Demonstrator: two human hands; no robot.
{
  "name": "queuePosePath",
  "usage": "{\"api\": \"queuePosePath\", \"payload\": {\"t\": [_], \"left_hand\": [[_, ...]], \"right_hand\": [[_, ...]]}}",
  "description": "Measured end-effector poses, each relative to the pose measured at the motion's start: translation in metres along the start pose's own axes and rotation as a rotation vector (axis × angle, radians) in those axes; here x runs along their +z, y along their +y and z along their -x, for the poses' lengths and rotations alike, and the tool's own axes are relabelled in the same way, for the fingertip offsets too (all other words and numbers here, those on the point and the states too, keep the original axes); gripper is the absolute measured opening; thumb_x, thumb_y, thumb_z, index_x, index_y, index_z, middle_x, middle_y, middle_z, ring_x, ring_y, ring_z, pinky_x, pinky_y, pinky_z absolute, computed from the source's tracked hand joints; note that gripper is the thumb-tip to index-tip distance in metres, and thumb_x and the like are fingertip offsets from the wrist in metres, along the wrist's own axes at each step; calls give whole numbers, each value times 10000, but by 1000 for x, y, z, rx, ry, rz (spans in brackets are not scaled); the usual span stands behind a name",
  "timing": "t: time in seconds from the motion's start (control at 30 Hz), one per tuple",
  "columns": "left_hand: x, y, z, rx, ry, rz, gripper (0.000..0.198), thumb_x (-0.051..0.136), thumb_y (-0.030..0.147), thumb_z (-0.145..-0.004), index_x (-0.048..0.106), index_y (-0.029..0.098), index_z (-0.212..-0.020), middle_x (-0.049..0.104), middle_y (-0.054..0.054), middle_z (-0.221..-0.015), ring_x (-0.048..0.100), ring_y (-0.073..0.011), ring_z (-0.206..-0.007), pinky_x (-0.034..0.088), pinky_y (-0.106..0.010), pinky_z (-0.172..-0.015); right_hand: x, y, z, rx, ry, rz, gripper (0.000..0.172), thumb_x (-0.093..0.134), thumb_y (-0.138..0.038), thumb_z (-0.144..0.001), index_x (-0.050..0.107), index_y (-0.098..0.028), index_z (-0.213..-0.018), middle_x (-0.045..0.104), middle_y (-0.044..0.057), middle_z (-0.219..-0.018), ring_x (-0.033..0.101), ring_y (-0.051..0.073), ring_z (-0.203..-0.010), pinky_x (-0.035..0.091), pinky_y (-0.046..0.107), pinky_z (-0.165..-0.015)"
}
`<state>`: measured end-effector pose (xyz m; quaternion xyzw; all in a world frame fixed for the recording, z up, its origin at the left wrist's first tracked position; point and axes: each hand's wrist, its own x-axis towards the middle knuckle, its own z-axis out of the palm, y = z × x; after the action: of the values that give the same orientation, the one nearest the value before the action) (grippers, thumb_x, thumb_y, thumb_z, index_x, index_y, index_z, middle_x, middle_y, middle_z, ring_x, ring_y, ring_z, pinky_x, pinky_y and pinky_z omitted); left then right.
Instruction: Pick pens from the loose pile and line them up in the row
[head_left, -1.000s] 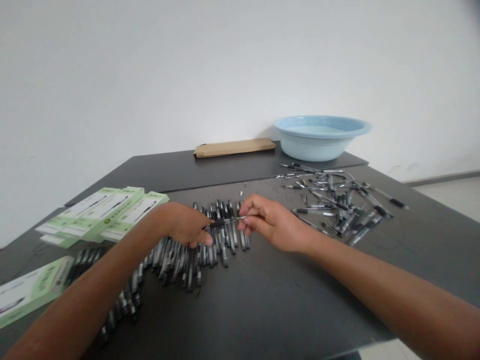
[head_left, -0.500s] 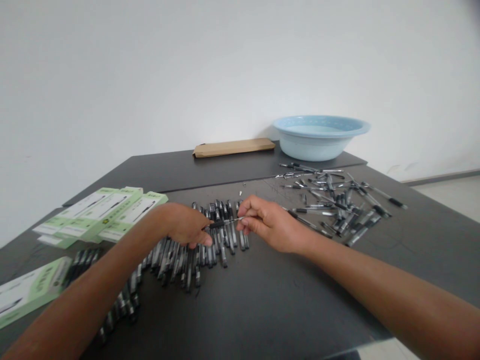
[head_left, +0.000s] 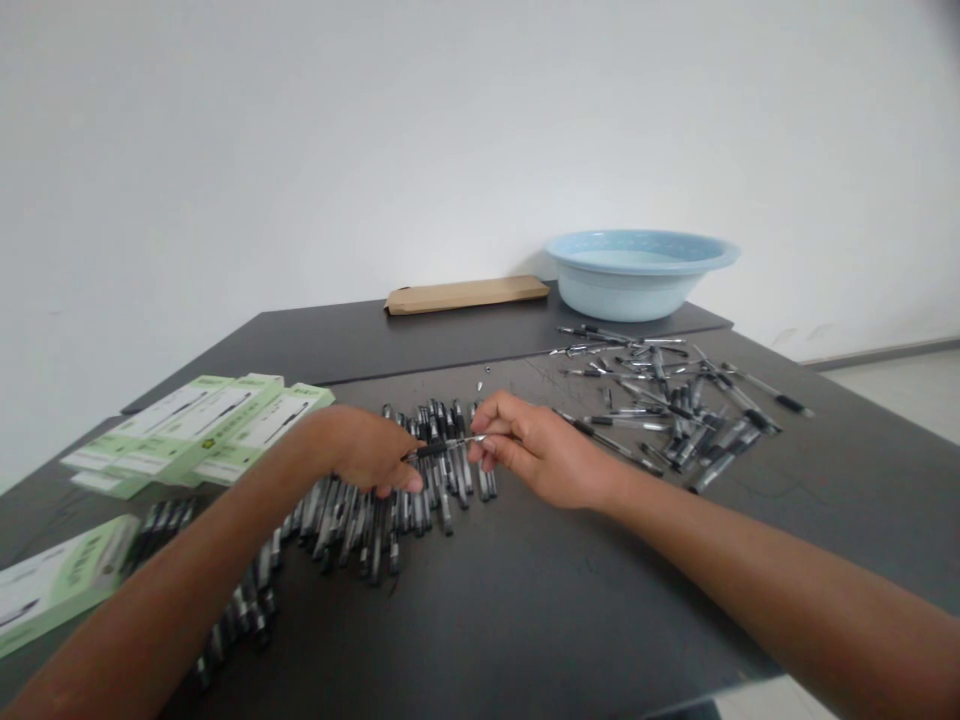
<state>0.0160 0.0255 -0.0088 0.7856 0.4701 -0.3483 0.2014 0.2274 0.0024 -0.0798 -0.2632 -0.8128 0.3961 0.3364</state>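
A gel pen (head_left: 432, 450) with a black rubber grip lies level between my two hands, over the middle of the table. My left hand (head_left: 367, 452) is closed around its left end. At the other end, the thumb and fingers of my right hand (head_left: 536, 450) pinch the thin silvery tip; whether that is a loose metal piece or part of the pen I cannot tell. Beneath and beside the hands lies a dense row of capped black pens (head_left: 375, 525), partly hidden by my left forearm. Two small metal pen tips (head_left: 480, 385) rest just beyond my right hand.
Scattered uncapped pens and pen parts (head_left: 675, 405) cover the table's right side. Stacked green-and-white pen boxes (head_left: 202, 430) are at left, another box (head_left: 67, 580) nearer me. Behind stand a light-blue basin (head_left: 630, 290) and a flat brown cardboard piece (head_left: 469, 294).
Almost nothing differs. Both hands keep their hold on the pen, and the whole view has shifted very slightly.
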Motion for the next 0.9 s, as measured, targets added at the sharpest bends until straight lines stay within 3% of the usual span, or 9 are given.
{"api": "queuePosePath", "payload": {"t": [0.2,0.5,0.9], "left_hand": [[1,2,1,9,8,8,273,450,349,-858,624,159,-944,733,-79,-846,636,-202,-712,412,-250,-556],[1,4,1,11,13,-19,276,442,362,-861,626,190,-973,731,-53,-819,637,-197,-702,403,-245,-545],[2,7,2,20,24,-31,275,441,354,-865,627,197,-994,730,-46,-821,636,-187,-701,417,-234,-562]], "right_hand": [[-1,-2,0,10,-4,40,82,430,-159,-903,420,-205,-971,665,19,-854,611,127,-739,423,240,-657],[-3,-5,0,-24,7,336,71,482,-227,-884,469,-200,-949,618,3,-766,555,133,-673,367,228,-607],[-2,-3,-1,-31,45,433,72,489,-247,-877,499,-192,-924,609,15,-762,537,134,-658,343,231,-596]]}}
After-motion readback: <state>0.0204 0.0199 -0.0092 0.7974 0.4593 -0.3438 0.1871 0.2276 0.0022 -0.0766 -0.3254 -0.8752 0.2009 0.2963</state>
